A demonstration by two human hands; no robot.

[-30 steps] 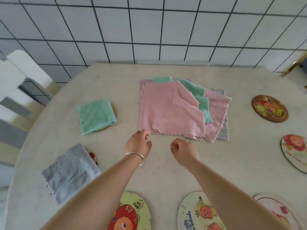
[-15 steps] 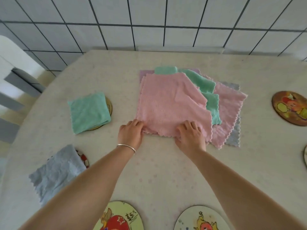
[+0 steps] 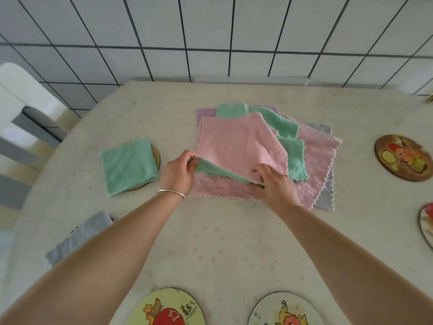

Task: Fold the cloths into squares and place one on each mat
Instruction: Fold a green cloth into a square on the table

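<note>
A pile of unfolded cloths (image 3: 311,156) lies at the table's middle, a pink cloth (image 3: 234,141) on top. My left hand (image 3: 178,172) pinches the near left corner of that pink cloth, and with it a green cloth edge just beneath. My right hand (image 3: 274,184) grips the near right part of the same edge. The near edge is lifted off the pile, baring another pink cloth (image 3: 218,187) below. To the left, a folded green cloth (image 3: 127,164) covers a round mat (image 3: 156,158). A folded grey cloth (image 3: 79,238) lies at the near left.
Bare round picture mats lie at the right (image 3: 403,158), far right edge (image 3: 425,224), and near edge (image 3: 166,308) (image 3: 283,310). A white chair (image 3: 21,109) stands left of the table (image 3: 234,249). A tiled wall rises behind.
Both hands reached the pink cloth's near edge, took hold of it and lifted it off the pile. The camera tilted down slightly.
</note>
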